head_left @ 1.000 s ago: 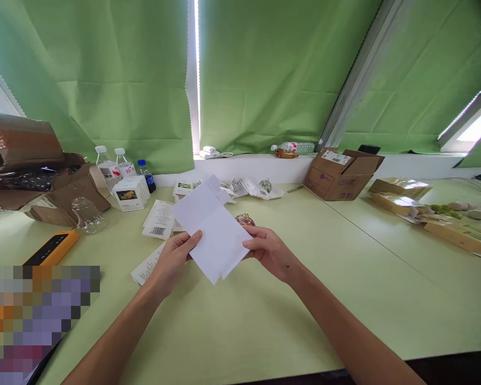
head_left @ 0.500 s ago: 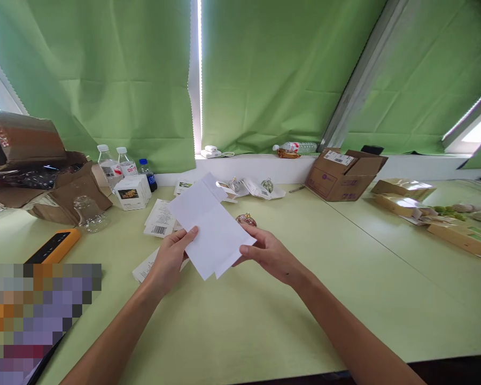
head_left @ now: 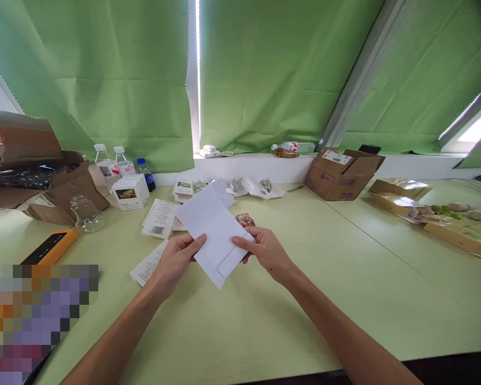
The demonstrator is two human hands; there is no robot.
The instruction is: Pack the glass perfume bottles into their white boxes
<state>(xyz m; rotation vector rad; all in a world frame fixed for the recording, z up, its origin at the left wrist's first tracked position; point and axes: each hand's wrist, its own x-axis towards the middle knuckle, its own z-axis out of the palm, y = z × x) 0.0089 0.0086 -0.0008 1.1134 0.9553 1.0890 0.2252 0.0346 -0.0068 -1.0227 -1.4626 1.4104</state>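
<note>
While my left grip (head_left: 178, 261) and right grip (head_left: 264, 253) both clasp a folded white paper sheet (head_left: 214, 238) between thumbs and fingers, I hold it above the pale green bench (head_left: 304, 315). A round copper-pink glass ornament (head_left: 245, 219) sits just beyond the right grip; a slackened pinch could drop the sheet onto it, or a careless sweep could topple it.

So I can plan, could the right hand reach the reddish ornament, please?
Probably yes: the right hand is just below the ornament, nothing between them, though it must first release the white paper.
</note>
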